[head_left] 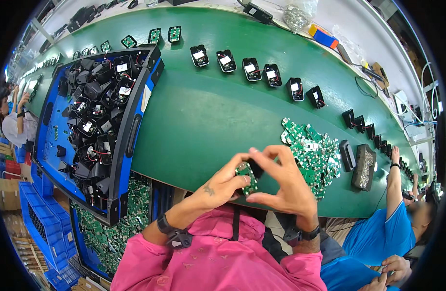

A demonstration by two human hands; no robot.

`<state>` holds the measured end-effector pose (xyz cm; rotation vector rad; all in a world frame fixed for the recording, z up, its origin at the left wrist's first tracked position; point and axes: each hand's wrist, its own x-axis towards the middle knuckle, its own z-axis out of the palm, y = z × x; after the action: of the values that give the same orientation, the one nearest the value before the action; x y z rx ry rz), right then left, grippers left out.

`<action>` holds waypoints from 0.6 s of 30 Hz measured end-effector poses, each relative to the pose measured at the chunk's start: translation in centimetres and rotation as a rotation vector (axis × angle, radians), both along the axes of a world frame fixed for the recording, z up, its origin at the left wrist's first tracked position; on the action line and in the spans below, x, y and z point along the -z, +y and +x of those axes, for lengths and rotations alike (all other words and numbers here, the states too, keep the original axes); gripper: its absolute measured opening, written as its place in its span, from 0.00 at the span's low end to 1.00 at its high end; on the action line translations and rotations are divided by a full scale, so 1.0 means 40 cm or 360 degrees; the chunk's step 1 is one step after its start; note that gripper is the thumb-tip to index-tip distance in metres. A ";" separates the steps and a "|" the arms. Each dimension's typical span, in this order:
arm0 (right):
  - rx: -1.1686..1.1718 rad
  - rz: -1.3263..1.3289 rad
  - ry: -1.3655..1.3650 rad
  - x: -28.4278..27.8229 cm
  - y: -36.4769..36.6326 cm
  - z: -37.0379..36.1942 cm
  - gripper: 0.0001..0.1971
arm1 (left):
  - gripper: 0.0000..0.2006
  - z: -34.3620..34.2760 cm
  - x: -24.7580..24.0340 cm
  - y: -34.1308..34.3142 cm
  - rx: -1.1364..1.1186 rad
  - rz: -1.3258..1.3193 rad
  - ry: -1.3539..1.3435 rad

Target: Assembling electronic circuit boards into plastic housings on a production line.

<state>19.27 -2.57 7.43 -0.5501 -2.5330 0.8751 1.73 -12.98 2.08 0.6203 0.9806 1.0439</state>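
Note:
My left hand [226,180] and my right hand [284,178] meet close to my chest, over the near edge of the green belt [208,116]. Together they hold a small green circuit board [247,177] against a small black plastic housing [256,167]. The left fingers pinch the board; the right fingers wrap around the housing from above and the right. A pile of green circuit boards [312,150] lies on the belt just right of my hands.
A blue crate [131,121] full of black housings with red wires stands at my left. A row of open black housings [254,69] runs along the belt. A bin of green boards [119,223] sits below. A person in blue [388,213] works at my right.

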 end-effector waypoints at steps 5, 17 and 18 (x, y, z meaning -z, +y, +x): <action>0.0700 -0.1238 0.0275 0.123 -0.081 0.018 0.10 | 0.28 0.011 -0.005 0.002 -0.0256 0.0230 0.0240; 0.0280 -0.2160 0.1089 0.139 -0.108 0.015 0.09 | 0.41 0.015 0.056 -0.010 -0.0305 0.0688 0.0905; 0.0291 -0.2230 0.0996 0.146 -0.108 0.009 0.08 | 0.39 0.017 0.061 -0.009 -0.0348 0.0919 0.1280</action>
<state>19.62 -6.90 1.59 -0.6762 -1.0017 2.2208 2.42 -13.32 -0.37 1.5100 1.4669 1.3121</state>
